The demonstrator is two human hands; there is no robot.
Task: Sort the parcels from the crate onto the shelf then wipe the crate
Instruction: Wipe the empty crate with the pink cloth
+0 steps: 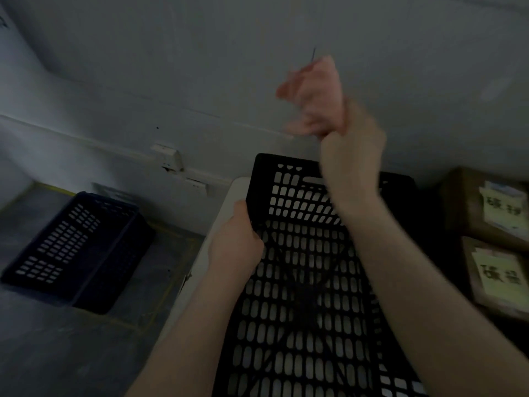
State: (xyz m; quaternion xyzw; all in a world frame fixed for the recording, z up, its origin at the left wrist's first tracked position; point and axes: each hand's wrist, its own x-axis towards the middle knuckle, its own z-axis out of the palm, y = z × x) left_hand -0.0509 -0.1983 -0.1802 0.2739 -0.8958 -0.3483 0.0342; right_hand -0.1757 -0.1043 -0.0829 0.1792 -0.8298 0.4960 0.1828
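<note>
The crate (303, 310) was black plastic, with slotted walls, a slotted bottom and a handle cut-out in the far wall. It stood on a white surface (229, 196), close to the wall, and the white showed through the slots in its bottom.

My left hand (236, 239) gripped the crate's left rim near the far corner, fingers curled over the edge. My right hand (352, 156) was raised above the crate's far end, closed round a pink cloth (315, 96). The cloth was blurred and clear of the crate.

Count: two crates, the second a dark one (77, 247) on the floor (57, 339) to my left. Two brown parcels (483, 207) (498, 279) lay right of the black crate, one nearer me than the other, each with a pale label. One cloth.
</note>
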